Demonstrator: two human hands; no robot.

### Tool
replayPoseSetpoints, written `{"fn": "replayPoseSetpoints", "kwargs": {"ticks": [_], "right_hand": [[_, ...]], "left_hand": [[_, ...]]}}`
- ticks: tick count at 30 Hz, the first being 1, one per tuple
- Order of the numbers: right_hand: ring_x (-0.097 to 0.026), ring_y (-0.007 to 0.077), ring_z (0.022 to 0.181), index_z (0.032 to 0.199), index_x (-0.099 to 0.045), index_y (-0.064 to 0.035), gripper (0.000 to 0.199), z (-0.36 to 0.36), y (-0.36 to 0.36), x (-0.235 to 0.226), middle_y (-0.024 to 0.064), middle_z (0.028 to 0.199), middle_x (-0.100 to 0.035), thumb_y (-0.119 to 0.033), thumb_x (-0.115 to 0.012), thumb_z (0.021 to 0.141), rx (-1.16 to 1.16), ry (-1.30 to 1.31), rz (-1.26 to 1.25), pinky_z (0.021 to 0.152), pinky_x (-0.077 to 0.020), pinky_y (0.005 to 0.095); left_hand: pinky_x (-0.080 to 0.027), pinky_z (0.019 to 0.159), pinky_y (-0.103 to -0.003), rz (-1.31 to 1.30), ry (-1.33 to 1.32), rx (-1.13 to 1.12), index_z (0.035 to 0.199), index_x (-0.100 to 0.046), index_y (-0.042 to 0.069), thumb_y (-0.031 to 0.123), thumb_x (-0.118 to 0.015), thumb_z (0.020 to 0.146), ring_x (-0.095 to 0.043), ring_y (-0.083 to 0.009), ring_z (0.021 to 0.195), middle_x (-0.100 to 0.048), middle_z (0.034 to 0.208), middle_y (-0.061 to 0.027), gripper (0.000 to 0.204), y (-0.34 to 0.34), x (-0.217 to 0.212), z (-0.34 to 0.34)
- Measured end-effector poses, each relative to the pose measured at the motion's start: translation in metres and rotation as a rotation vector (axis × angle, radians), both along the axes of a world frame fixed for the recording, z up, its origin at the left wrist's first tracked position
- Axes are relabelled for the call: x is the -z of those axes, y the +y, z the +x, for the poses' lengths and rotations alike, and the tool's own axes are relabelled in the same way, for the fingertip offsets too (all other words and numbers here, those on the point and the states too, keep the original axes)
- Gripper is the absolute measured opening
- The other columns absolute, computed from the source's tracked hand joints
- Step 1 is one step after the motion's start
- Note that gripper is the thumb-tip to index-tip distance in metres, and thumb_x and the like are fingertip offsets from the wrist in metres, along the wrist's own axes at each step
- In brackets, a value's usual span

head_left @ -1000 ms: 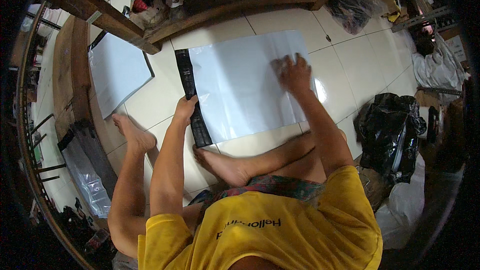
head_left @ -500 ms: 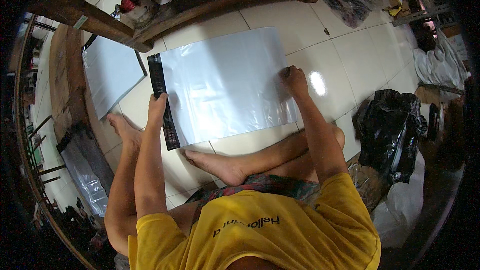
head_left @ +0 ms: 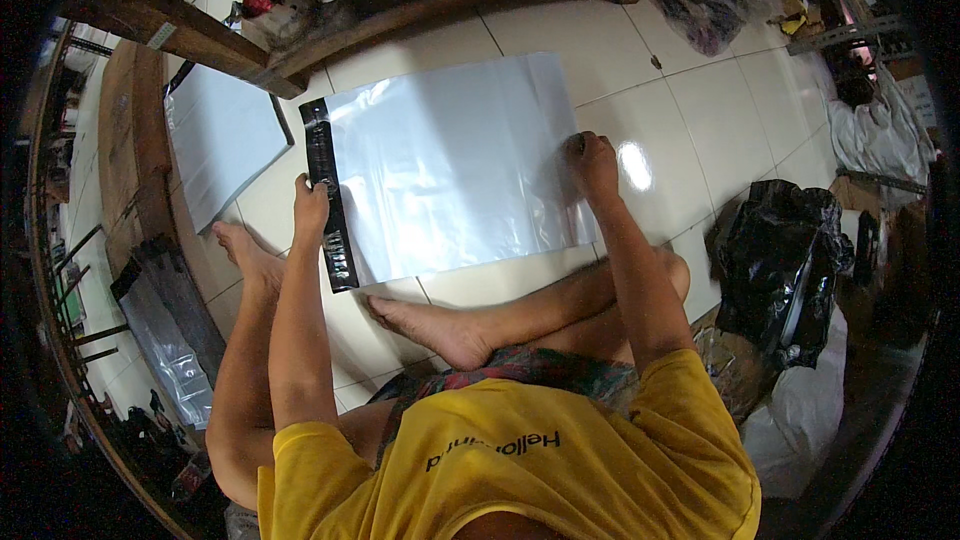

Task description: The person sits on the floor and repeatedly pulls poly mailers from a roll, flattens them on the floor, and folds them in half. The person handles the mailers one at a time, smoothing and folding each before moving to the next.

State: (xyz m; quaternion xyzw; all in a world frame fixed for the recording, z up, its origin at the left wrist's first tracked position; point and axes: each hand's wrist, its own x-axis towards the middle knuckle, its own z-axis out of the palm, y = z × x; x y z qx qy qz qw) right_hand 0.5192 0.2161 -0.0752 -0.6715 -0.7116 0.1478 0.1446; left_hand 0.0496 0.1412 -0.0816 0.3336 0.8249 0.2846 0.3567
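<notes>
Flat bag (head_left: 455,170) further L, R hand (head_left: 595,162) @ edge

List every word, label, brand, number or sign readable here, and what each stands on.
Yellow shirt: one line of dark lettering across the chest, upside down in this view, partly lost in folds; wording not copied.
Pale carton at the right edge: marks too small to read.
Small pale sticker on the wooden frame: too small to read.
White plastic sheet and its black strip: no lettering can be made out.
</notes>
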Motion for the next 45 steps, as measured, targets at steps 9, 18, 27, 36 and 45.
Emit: {"fn": "replayPoseSetpoints", "kwargs": {"ticks": [9, 18, 27, 36, 45], "right_hand": [[-0.061, 0.0379, 0.085, 0.103, -0.067, 0.001, 0.026, -0.007, -0.003, -0.004, 0.0168, 0.094, -0.067, -0.017, -0.062, 0.085, -0.023, -0.128, -0.015, 0.082, -0.0516, 0.0482], [-0.027, 0.0516, 0.144, 0.149, -0.031, 0.0084, 0.071, -0.023, -0.059, -0.01, 0.0351, 0.153, -0.032, -0.038, -0.054, 0.1, -0.415, -0.21, 0.083, 0.119, -0.0216, 0.0598], [-0.021, 0.0496, 0.147, 0.149, -0.03, 0.0089, 0.084, -0.015, -0.071, 0.009, 0.034, 0.156, -0.026, -0.053, -0.052, 0.097, -0.461, -0.309, 0.015, 0.121, -0.0155, 0.0604], [-0.02, 0.0502, 0.148, 0.149, -0.034, 0.0063, 0.078, -0.016, -0.069, 0.012, 0.033, 0.158, -0.024, -0.052, -0.045, 0.099, -0.467, -0.322, -0.017, 0.12, -0.0144, 0.0631], [-0.022, 0.0505, 0.147, 0.15, -0.034, 0.0042, 0.074, -0.011, -0.07, 0.016, 0.0314, 0.158, -0.027, -0.042, -0.054, 0.096, -0.448, -0.27, 0.012, 0.12, -0.0163, 0.0613]], "left_hand": [[-0.051, 0.092, -0.051, -0.158, 0.35, 0.165, 0.137, -0.043, -0.007, 0.015, -0.055, 0.092, -0.064, -0.0478, 0.103, -0.064, 0.112, -0.0302, 0.051, 0.004, 0.012, 0.014], [-0.048, 0.099, -0.045, 0.139, 0.482, 0.076, 0.138, -0.048, -0.008, 0.013, -0.058, 0.094, -0.061, -0.0451, 0.113, -0.062, 0.12, -0.0323, 0.05, -0.014, 0.027, 0.021], [-0.045, 0.096, -0.049, 0.236, 0.637, 0.069, 0.143, -0.042, -0.01, 0.014, -0.058, 0.093, -0.057, -0.046, 0.107, -0.058, 0.112, -0.0303, 0.057, -0.024, 0.051, 0.017], [-0.019, 0.123, -0.049, 0.348, 0.344, 0.882, 0.146, -0.043, -0.002, 0.028, -0.058, 0.095, -0.031, -0.0353, 0.146, -0.039, 0.154, -0.0225, 0.061, 0.013, 0.026, 0.241], [-0.013, 0.125, -0.05, 0.085, 0.592, 0.922, 0.153, -0.031, -0.002, 0.049, -0.049, 0.099, -0.021, -0.0331, 0.152, -0.029, 0.161, -0.02, 0.076, -0.016, -0.003, 0.194]]}}
